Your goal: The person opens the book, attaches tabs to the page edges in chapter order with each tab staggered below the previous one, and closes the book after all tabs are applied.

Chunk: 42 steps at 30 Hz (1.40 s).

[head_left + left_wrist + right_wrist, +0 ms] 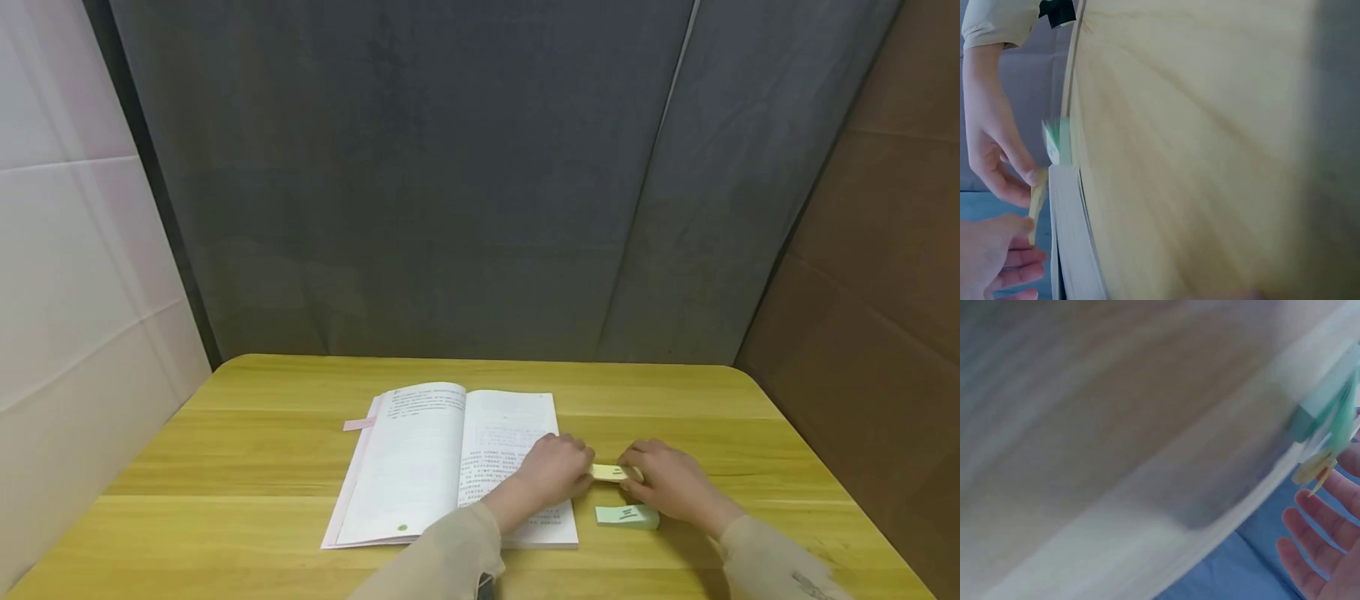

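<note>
A pad of yellow sticky notes (607,472) with small dark print spans the gap between my two hands, raised off the table. My left hand (558,465), reaching over the right page of an open book (420,475), pinches its left end. The right hand (671,482) grips the other end between thumb and fingers. In the left wrist view, the thin yellow strip (1036,206) runs from one hand's fingertips to the other's. Just below the hands, a green sticky-note pad (627,517) lies on the table; its leaves fan up in the right wrist view.
The book lies open on a wooden table (247,450), with a pink tab (358,424) sticking out from its left edge. A dark grey curtain (420,183) stands behind, a white panel (75,217) at left and a brown one (885,217) at right.
</note>
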### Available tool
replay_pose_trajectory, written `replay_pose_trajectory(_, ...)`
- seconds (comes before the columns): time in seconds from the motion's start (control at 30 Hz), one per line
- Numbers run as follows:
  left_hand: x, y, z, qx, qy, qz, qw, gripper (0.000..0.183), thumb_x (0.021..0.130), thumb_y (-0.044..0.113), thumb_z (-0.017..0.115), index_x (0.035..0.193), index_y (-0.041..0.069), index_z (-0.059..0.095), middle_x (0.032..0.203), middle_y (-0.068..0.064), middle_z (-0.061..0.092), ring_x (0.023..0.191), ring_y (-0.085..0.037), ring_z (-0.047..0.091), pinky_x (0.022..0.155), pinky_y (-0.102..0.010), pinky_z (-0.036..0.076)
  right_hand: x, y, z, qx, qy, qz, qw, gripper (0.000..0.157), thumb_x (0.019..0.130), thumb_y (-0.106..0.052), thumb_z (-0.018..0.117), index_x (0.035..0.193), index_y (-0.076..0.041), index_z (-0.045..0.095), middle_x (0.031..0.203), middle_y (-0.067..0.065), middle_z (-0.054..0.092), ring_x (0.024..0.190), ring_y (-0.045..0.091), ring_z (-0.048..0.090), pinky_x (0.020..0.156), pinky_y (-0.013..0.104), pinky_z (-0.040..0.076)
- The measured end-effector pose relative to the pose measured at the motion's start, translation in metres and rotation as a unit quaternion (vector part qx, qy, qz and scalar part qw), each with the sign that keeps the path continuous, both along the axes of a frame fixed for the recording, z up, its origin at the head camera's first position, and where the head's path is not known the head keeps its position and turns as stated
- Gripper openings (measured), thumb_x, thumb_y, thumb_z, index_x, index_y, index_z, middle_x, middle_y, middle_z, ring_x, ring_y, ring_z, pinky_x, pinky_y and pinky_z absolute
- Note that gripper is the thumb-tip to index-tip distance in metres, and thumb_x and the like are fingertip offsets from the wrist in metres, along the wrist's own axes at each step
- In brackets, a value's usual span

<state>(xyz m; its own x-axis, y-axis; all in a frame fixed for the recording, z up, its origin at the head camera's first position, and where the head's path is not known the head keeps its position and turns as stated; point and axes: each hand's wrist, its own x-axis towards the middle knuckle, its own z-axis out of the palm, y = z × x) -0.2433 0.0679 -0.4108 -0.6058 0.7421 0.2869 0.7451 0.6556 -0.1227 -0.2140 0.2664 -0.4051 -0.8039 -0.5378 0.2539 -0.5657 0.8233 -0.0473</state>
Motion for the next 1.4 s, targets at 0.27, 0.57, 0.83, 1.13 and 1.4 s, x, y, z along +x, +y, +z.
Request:
replay_pose_trajectory(0.27, 0.009, -0.024, 0.014, 0.069, 0.023, -0.031, 0.9969, 0.015, 0.078, 0.032, 0.062, 0.076, 0.018, 0.062, 0.072, 0.01, 0.056, 0.061, -0.004, 0.046, 0.051, -0.016, 0.033, 0.011, -0.01, 0.02, -0.02, 0.025, 0.022, 0.999, 0.024, 0.077, -0.024, 0.067, 0.097, -0.012, 0.062, 0.098, 0.0, 0.057, 0.087, 0.018, 0.054, 0.057, 0.031, 0.047)
replay_pose_trajectory(0.57, 0.023, -0.055, 0.028, 0.118, 0.041, -0.048, 0.991, 0.015, 0.075, 0.03, 0.063, 0.082, 0.016, 0.065, 0.072, 0.01, 0.058, 0.06, -0.002, 0.044, 0.051, -0.015, 0.033, 0.022, -0.026, 0.037, -0.04, 0.071, 0.054, 0.995, 0.031, 0.075, -0.028, 0.068, 0.1, -0.011, 0.064, 0.102, 0.002, 0.058, 0.091, 0.017, 0.054, 0.063, 0.033, 0.048)
replay_pose_trajectory(0.83, 0.034, -0.081, 0.035, 0.145, 0.049, -0.046, 0.9872, 0.017, 0.074, 0.03, 0.063, 0.081, 0.015, 0.065, 0.071, 0.009, 0.057, 0.059, -0.004, 0.044, 0.051, -0.017, 0.033, 0.027, -0.041, 0.046, -0.06, 0.091, 0.089, 0.99, 0.03, 0.073, -0.029, 0.069, 0.098, -0.012, 0.064, 0.101, 0.001, 0.058, 0.09, 0.015, 0.054, 0.065, 0.032, 0.049)
replay_pose_trajectory(1.13, 0.047, -0.102, 0.036, 0.159, 0.065, -0.049, 0.984, 0.015, 0.071, 0.029, 0.063, 0.079, 0.015, 0.064, 0.071, 0.009, 0.056, 0.06, -0.006, 0.045, 0.052, -0.018, 0.033, 0.033, -0.056, 0.048, -0.075, 0.101, 0.116, 0.985, 0.029, 0.075, -0.032, 0.067, 0.097, -0.014, 0.064, 0.1, -0.003, 0.058, 0.088, 0.012, 0.054, 0.066, 0.032, 0.048)
replay_pose_trajectory(1.4, 0.054, -0.112, 0.036, 0.157, 0.071, -0.057, 0.9834, 0.017, 0.07, 0.029, 0.063, 0.078, 0.015, 0.064, 0.071, 0.008, 0.056, 0.06, -0.006, 0.046, 0.053, -0.019, 0.035, 0.037, -0.07, 0.048, -0.103, 0.119, 0.143, 0.977, 0.024, 0.078, -0.033, 0.064, 0.092, -0.014, 0.064, 0.097, -0.006, 0.057, 0.085, 0.01, 0.054, 0.064, 0.029, 0.048)
